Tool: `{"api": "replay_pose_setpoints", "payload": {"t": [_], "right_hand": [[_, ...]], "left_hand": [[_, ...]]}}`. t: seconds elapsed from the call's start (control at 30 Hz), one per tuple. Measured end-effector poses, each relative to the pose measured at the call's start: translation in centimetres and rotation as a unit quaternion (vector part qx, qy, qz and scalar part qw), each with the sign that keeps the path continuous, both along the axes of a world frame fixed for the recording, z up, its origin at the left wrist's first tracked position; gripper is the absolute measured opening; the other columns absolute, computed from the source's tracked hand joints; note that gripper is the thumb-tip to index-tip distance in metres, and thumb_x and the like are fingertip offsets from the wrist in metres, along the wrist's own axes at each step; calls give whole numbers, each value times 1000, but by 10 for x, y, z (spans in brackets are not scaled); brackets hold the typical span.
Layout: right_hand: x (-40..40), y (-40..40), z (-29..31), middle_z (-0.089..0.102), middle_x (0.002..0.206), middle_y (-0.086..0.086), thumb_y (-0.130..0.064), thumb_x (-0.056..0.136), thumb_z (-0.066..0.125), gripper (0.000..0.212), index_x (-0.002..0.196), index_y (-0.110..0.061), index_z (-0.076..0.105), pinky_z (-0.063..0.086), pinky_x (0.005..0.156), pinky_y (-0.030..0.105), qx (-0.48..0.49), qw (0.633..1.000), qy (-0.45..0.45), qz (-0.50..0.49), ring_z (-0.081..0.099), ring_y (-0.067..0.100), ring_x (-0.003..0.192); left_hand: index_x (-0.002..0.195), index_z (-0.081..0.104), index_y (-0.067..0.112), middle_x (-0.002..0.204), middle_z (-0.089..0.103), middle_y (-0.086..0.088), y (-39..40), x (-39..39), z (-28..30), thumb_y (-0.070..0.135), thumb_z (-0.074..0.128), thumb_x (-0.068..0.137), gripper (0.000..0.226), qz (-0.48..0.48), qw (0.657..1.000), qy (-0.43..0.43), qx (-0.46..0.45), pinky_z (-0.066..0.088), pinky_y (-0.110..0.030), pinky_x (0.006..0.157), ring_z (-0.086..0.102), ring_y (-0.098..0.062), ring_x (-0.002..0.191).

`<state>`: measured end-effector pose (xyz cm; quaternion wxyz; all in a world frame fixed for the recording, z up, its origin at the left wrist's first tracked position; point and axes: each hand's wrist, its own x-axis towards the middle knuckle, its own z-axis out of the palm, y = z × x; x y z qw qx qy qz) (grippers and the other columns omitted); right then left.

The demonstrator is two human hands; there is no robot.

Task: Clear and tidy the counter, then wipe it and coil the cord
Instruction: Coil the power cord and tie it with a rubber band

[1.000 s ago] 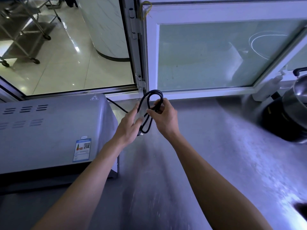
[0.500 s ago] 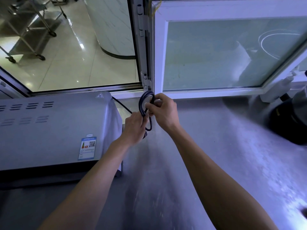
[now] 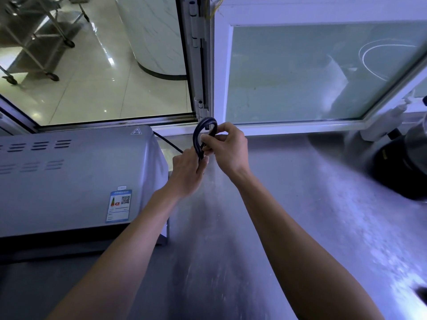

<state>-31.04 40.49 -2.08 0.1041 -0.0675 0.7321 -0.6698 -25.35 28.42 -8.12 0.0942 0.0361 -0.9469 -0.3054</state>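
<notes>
Two hands gripping cord, steel counter, open window

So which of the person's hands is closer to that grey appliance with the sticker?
Left. The left hand grips the black cord just past the grey appliance's right end; the right hand pinches the loop farther right.

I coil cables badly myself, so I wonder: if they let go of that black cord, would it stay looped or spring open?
Likely it would spring partly open: the cord holds a smooth rounded loop, not a sharp fold, which suggests springy stiffness. Both the left hand and the right hand grip it, hinting it resists. It looks light.
</notes>
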Motion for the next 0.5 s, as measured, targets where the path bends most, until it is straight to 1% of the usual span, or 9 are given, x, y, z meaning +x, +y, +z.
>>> {"api": "replay_pose_setpoints", "payload": {"t": [0.07, 0.13, 0.2, 0.27, 0.3, 0.37, 0.43, 0.5], "right_hand": [[1, 1, 0, 73, 68, 7, -14, 81, 73, 16, 87, -7, 59, 57, 60, 33, 3, 1000, -2, -5, 70, 27, 60], [2, 1, 1, 73, 66, 8, -12, 81, 71, 15, 87, -6, 59, 57, 57, 35, 8, 1000, -3, -7, 70, 31, 59], [3, 0, 2, 72, 66, 8, -11, 81, 69, 14, 88, -5, 59, 56, 54, 33, 7, 1000, -5, -8, 69, 31, 58], [3, -1, 3, 73, 66, 6, -12, 83, 69, 13, 88, -6, 59, 55, 53, 26, 5, 1000, -6, -10, 70, 26, 57], [3, -2, 4, 73, 66, 6, -13, 83, 69, 13, 88, -7, 59, 55, 54, 25, 7, 1000, -6, -11, 70, 24, 58], [2, -3, 5, 73, 67, 7, -13, 84, 69, 13, 88, -7, 59, 56, 57, 25, 10, 1000, -3, -12, 70, 23, 58], [2, -3, 5, 73, 66, 7, -13, 84, 69, 13, 87, -7, 58, 54, 56, 22, 11, 1000, 2, -17, 69, 21, 56], [2, -1, 4, 72, 65, 6, -15, 84, 70, 15, 86, -6, 58, 53, 55, 22, 15, 1000, 10, -24, 68, 19, 54]], "left_hand": [[91, 42, 37, 64, 44, 13, -2, 0, 1, 24, 35, 107, 22, -8, 1000, 11, -11, 46, -49, 82, 50, -19, 67], [95, 42, 41, 61, 45, 14, -4, 3, 3, 21, 34, 106, 24, -16, 1000, 13, -17, 45, -47, 84, 49, -9, 64], [97, 46, 32, 58, 46, 17, -7, 4, 4, 22, 30, 105, 20, -21, 1000, 2, -7, 45, -47, 88, 52, 1, 62], [100, 55, 21, 59, 47, 21, -11, 5, 6, 21, 29, 105, 26, -18, 1000, 0, 2, 46, -47, 89, 52, 10, 62], [102, 58, 17, 64, 50, 22, -13, 5, 7, 22, 30, 106, 29, -13, 1000, -5, 10, 46, -46, 90, 52, 11, 65], [103, 62, 11, 74, 57, 23, -14, 4, 9, 24, 33, 107, 32, 1, 999, -13, 36, 46, -37, 87, 57, 8, 71], [102, 63, 12, 78, 62, 20, -14, 4, 11, 25, 38, 107, 29, 23, 996, -18, 83, 48, -26, 76, 62, 1, 77], [101, 62, 14, 80, 67, 15, -13, 3, 12, 26, 39, 106, 26, 45, 990, -25, 133, 45, -20, 67, 62, -3, 77]]}}
